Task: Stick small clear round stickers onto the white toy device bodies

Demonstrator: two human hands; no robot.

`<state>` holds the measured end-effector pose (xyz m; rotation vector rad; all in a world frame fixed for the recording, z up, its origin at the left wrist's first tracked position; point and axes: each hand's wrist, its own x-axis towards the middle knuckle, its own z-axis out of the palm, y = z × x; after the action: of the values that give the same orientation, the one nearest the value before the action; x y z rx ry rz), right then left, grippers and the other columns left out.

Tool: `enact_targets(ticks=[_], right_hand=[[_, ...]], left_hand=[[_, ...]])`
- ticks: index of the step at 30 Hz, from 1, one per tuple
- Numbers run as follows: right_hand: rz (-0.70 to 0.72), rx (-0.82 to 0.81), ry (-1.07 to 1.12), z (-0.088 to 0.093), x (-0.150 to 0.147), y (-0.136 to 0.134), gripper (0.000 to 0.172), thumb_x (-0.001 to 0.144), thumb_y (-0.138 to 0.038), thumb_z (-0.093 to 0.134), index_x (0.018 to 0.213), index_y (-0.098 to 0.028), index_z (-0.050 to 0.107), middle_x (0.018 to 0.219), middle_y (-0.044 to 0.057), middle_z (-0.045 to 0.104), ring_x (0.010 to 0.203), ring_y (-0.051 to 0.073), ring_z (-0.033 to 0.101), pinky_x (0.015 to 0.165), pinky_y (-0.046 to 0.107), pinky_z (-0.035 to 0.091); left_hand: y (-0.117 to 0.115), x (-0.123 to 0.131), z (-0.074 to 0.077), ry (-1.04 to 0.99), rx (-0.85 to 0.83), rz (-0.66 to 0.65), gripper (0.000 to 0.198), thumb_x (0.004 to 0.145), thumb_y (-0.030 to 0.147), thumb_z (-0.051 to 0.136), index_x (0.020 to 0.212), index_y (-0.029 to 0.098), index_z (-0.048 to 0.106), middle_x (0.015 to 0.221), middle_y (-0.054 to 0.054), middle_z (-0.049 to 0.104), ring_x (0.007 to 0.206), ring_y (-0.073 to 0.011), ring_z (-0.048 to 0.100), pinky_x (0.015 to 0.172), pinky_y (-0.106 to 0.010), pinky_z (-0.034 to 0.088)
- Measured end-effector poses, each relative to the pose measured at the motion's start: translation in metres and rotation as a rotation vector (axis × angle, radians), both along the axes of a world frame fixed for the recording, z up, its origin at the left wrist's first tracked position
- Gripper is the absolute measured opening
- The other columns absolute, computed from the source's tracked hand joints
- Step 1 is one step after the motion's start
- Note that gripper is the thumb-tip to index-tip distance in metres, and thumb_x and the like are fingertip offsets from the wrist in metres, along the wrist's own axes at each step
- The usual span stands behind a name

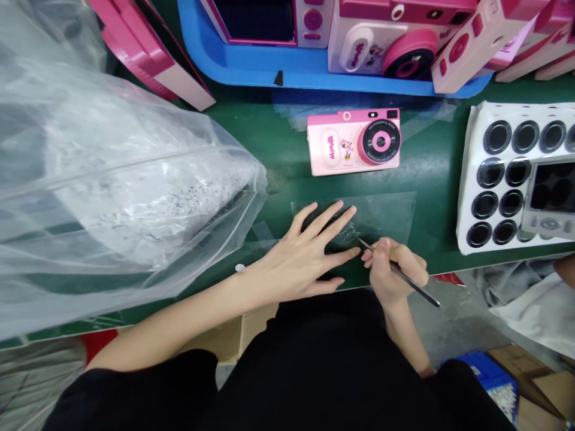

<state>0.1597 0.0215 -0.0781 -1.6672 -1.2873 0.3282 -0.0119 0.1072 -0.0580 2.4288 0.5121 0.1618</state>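
A clear plastic film (390, 209) lies flat on the green table. Fingers spread, my left hand (299, 260) rests on its left part. My right hand (395, 269) grips dark pointed tweezers (417, 287), their tip touching or just above the film beside my left fingertips. Faint clear outlines (348, 232) show on the film near that tip; what they are is hard to tell. Just beyond the film lies a pink toy camera (335, 143) with a black lens ring facing up.
A blue tray (251, 66) of larger pink cameras stands at the back. Plastic bagging (135, 179) covers the left side, with a pink part (179, 84) behind it. On the right, a white tray (469, 179) holds several black lens discs beneath a clear-framed screen panel (550, 200).
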Motion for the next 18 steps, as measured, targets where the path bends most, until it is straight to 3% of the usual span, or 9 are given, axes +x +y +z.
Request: enact_targets(ticks=[18], right_hand=[[0.007,-0.068,0.027,-0.0016,0.0025,-0.0045,0.043,0.091,-0.014,0.057,0.054,-0.021,0.036,0.045,-0.006,0.053,0.04,0.008,0.055,0.042,0.021,0.045]], left_hand=[[-0.0002,-0.001,-0.0034,-0.025,0.003,-0.01,0.042,0.091,0.041,0.061,0.129,0.024,0.061,0.162,-0.019,0.023,0.149,-0.041,0.02,0.115,-0.063,0.018]])
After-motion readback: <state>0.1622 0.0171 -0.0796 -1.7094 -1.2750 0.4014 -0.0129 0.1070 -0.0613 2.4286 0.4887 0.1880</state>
